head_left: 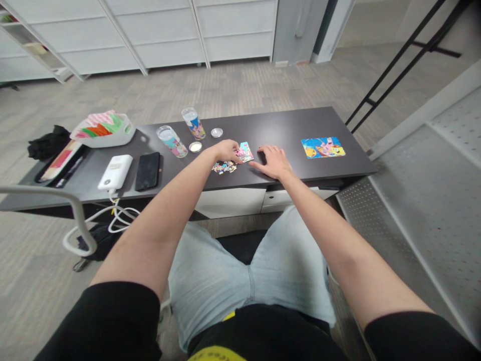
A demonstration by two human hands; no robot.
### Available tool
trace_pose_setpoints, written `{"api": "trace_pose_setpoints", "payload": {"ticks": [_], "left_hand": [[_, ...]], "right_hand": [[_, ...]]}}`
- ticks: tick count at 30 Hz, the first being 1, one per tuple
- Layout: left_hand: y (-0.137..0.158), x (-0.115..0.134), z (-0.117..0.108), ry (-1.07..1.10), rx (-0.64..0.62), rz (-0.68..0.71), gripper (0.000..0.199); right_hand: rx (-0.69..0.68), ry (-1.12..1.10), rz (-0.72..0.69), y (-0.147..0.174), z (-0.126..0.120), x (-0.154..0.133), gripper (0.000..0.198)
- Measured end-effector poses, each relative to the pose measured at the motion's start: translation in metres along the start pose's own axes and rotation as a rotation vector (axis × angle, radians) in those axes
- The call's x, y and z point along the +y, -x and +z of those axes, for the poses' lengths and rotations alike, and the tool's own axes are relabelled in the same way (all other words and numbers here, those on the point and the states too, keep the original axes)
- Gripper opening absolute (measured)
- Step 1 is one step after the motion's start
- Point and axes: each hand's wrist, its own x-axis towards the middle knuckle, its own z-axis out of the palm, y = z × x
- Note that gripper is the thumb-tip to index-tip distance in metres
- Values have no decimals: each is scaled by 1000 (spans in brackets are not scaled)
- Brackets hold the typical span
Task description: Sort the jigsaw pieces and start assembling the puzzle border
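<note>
My left hand [227,150] reaches over the left edge of a partly assembled jigsaw puzzle [246,152]. Its fingers are bent together on a small puzzle piece, mostly hidden beneath them. Just below that hand lies a pile of loose puzzle pieces [224,168] in mixed colours. To the right of the assembled part, my right hand [273,161] rests on the dark table with fingers spread, holding nothing. Farther right, a completed-looking puzzle [323,147] with blue, pink and yellow cartoon figures lies flat, apart from both hands.
Two clear cartoon-printed canisters [172,142] [194,124] stand behind my left forearm, near two round lids [195,147] [217,133]. Leftward are a black phone [148,171], a white power bank [115,172] with a cable and a white basket [126,134]. The dark table [285,125] ends close to my knees.
</note>
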Motion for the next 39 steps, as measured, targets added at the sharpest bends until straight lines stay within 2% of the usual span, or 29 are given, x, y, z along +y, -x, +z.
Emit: {"api": "trace_pose_setpoints", "payload": {"ticks": [3, 7, 13, 15, 20, 23, 28, 34, 36, 39], "left_hand": [[3, 4, 0, 15, 0, -57, 41], [8, 8, -2, 41, 39, -52, 35], [11, 12, -6, 28, 64, -5, 40], [11, 12, -5, -8, 68, 11, 54], [7, 19, 6, -104, 59, -9, 123], [-1, 26, 12, -136, 10, -56, 146], [-16, 32, 12, -127, 8, -97, 142], [-20, 33, 10, -106, 10, -123, 151], [-18, 32, 10, -94, 1, -109, 143], [-16, 29, 10, -73, -14, -83, 116]], "right_hand": [[7, -7, 0, 0, 1, 0, 79], [11, -12, -1, 0, 1, 0, 84], [2, -11, -6, 0, 0, 0, 78], [-1, -13, -2, 0, -1, -1, 75], [9, -41, 13, 2, -3, -4, 71], [6, -31, 15, 2, -4, -5, 71], [-3, -25, 26, 2, -7, -8, 71], [-5, -34, 31, 4, -9, -12, 72], [-4, -42, 31, 5, -9, -12, 72], [-7, -41, 30, 5, -9, -11, 70]]}}
